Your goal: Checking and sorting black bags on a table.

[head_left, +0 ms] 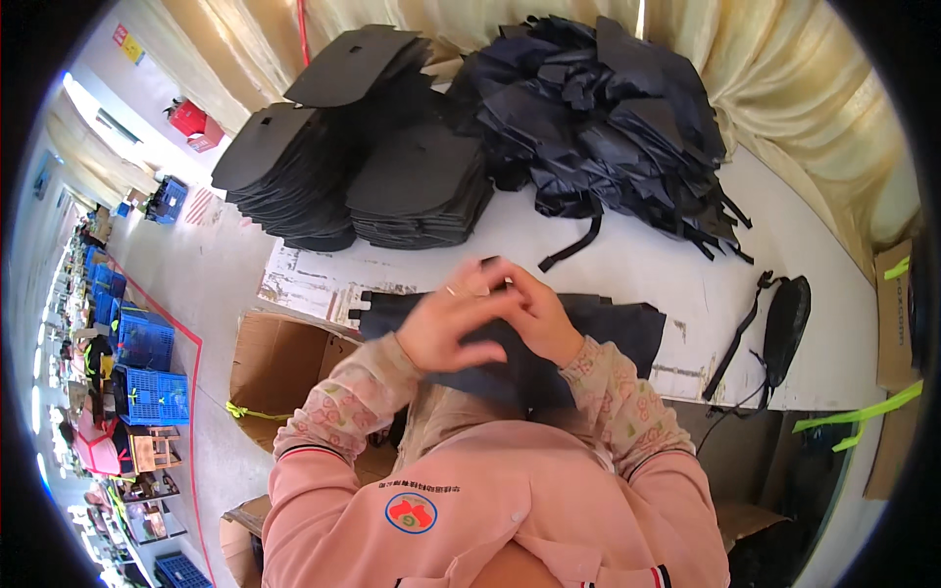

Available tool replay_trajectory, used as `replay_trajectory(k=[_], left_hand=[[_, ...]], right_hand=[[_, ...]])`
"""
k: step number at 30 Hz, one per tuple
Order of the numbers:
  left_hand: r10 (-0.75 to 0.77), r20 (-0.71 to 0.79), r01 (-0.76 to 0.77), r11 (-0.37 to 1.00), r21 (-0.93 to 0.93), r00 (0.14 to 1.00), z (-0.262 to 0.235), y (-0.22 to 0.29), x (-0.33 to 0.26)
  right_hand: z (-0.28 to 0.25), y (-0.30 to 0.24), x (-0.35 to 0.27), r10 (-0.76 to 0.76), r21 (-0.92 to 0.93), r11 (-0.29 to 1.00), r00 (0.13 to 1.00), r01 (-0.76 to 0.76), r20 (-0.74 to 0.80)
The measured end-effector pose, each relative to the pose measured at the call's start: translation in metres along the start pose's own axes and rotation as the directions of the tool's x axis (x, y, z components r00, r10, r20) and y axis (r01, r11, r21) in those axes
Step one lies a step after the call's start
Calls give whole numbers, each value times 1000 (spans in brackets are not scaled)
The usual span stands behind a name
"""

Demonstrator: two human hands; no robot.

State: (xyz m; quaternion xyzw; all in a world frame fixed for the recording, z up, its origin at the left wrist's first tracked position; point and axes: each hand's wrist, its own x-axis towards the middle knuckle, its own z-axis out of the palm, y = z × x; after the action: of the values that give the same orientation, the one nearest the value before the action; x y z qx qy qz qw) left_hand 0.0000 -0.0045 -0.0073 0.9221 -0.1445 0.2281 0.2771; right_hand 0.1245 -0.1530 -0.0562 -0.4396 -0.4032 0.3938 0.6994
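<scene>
Over the front edge of a white table, my two hands meet in front of my body. My left hand [453,316] is open, its fingers stretched toward the right and its thumb apart. The fingers of my right hand [541,316] are bent inward and closed behind the left fingertips; a small dark bit shows there, too little to name. Beneath both hands lies a flat piece of black fabric [618,328], partly hidden by them and hanging over the table's edge toward my lap. Black strap ends stick out at its left side.
Stacks of dark flat panels [417,181] stand at the back left of the table [637,255]. Beside them rises a heap of black fabric bags [598,108] with straps. A black pouch with a cord [787,328] lies at the right. An open cardboard box [279,367] is below left.
</scene>
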Motion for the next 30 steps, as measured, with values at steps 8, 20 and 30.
replay_trajectory(k=[8,20,30], left_hand=[[-501,-83,467,718,517,861,-65,-195,-27],[-484,-33,458,801,384,874,-76,-203,-25],[-653,-211,635,757,-151,728,-47,1,-35]], right_hand=[[-19,7,-2,225,-37,972,968,-231,-114],[-19,12,11,277,-60,955,945,-291,-173],[-23,2,31,-160,-224,973,861,55,-483]])
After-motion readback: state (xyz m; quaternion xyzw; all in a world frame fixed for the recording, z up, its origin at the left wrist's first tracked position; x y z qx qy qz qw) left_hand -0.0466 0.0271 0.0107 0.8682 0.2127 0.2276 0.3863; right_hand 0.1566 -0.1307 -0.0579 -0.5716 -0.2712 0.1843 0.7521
